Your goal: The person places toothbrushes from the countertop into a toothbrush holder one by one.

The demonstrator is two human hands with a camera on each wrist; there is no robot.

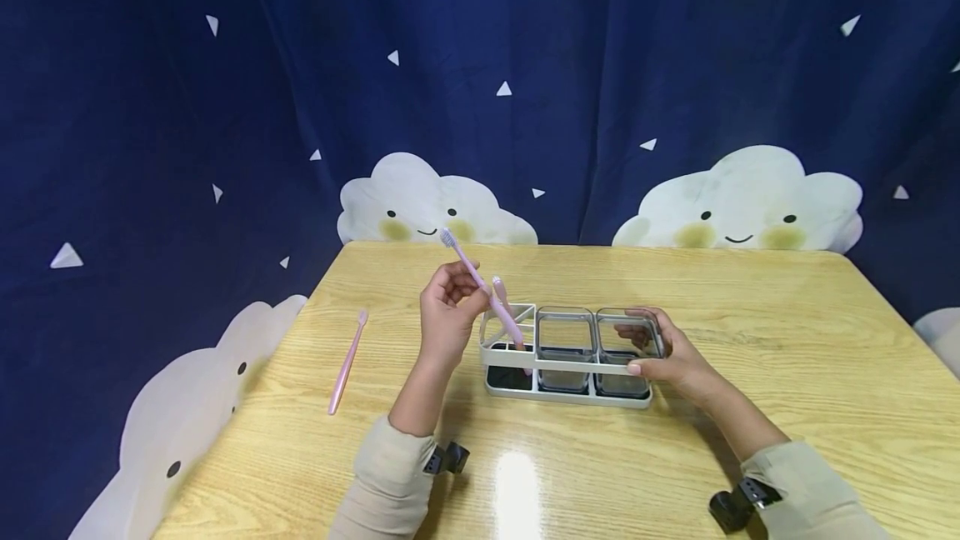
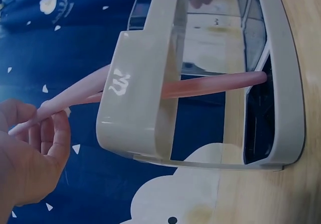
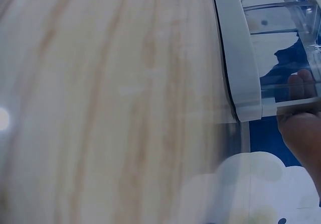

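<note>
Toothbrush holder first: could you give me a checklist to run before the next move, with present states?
1. Left hand gripping a toothbrush: ok.
2. That brush's lower end inside a slot: cannot tell; the rim hides it from the left wrist camera.
3. Right hand holding the holder's right end: ok.
4. Second toothbrush standing in the holder: ok.
5. Third toothbrush in the holder: not ok; it lies on the table.

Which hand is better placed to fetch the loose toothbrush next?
Probably the left hand: it is nearer the loose toothbrush, though pinching another toothbrush; the right hand grips the holder, farther off.
</note>
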